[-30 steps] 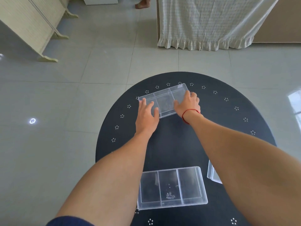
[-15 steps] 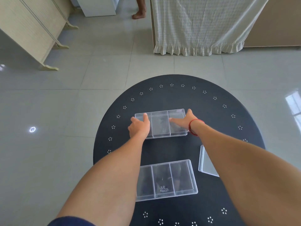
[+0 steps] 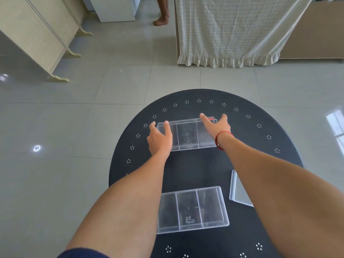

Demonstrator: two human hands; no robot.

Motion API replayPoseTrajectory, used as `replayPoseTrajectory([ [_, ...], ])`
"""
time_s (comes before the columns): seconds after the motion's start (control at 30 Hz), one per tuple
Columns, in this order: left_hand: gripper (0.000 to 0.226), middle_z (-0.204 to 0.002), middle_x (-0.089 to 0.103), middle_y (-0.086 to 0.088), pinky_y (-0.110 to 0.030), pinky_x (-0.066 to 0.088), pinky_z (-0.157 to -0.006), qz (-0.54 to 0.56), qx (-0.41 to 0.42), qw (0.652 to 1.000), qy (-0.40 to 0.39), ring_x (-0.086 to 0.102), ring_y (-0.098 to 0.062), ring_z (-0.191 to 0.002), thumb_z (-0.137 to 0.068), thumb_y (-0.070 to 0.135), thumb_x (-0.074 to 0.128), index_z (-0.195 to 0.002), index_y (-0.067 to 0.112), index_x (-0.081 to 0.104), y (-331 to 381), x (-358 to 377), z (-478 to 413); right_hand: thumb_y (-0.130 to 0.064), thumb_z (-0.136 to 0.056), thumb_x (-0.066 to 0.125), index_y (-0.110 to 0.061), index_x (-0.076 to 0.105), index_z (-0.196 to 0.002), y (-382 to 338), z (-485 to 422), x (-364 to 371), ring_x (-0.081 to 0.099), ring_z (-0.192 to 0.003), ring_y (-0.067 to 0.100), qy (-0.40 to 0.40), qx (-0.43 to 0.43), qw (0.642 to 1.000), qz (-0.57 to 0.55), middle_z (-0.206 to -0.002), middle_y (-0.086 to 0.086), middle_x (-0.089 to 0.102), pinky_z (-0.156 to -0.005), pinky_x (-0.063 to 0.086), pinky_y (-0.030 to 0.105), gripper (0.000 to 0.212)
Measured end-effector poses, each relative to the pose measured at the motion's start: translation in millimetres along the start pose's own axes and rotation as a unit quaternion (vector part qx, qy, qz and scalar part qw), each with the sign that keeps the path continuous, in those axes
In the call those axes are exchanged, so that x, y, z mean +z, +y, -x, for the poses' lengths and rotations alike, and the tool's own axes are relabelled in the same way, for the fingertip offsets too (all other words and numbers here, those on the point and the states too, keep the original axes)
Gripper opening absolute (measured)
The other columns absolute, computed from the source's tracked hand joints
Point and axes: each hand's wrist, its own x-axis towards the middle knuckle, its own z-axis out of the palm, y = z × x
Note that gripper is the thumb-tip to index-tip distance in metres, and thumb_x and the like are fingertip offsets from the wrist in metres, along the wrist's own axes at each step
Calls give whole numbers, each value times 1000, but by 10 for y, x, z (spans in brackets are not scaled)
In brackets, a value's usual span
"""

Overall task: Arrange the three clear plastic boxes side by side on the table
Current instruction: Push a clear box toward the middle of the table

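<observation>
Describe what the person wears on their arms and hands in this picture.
Both forearms are bare, with no gloves or rings visible. The right hand has a thin red string bracelet around its wrist. The left hand wears nothing. A dark navy sleeve edge shows at the left upper arm, at the frame's bottom.

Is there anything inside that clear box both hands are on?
The far box looks empty: its middle compartment shows only the dark table through it. The left hand and right hand cover parts of the two end compartments, so those cannot be fully checked.
</observation>
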Motion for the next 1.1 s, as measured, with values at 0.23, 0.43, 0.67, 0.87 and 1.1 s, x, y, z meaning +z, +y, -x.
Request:
replayPoseTrajectory([
  [0.23,62,-146,41,3,-34,36,-103,55,58,997,-7,44,-17,-130,-93,56,43,-147,27,33,148,-16,6,-57,-85,59,-13,21,-154,-91,-37,-10,39,-139,30,51,-16,997,-47,-156,8,30,-108,37,43,90],
  [0.43,38,-113,44,5,-29,46,-76,48,62,997,16,54,-19,-87,-89,51,57,-107,18,52,76,-18,212,-36,-82,63,-12,39,-144,97,130,-86,59,-118,34,77,-20,997,-22,-145,9,40,-100,48,42,70],
  [0.67,38,-127,46,5,-26,37,-78,-4,65,996,-55,48,-6,-88,-82,35,67,-112,18,50,-232,35,553,-15,-85,65,-10,29,-151,426,344,-128,50,-131,33,45,3,999,-7,-150,13,41,-102,44,39,75],
  [0.87,42,-137,45,0,-27,38,-89,-35,66,996,-53,45,-19,-126,-82,27,71,-118,14,52,-342,207,664,-8,-86,64,-6,42,-139,695,381,-231,54,-123,34,24,-27,997,65,-140,15,50,-95,48,39,58],
  [1.1,62,-164,6,-9,-46,11,-121,-240,238,940,-41,3,-28,-152,-98,33,48,-153,19,24,-190,237,699,-15,-92,52,-15,20,-154,740,411,-145,9,-153,27,12,-210,926,313,-165,9,4,-122,18,42,70],
])
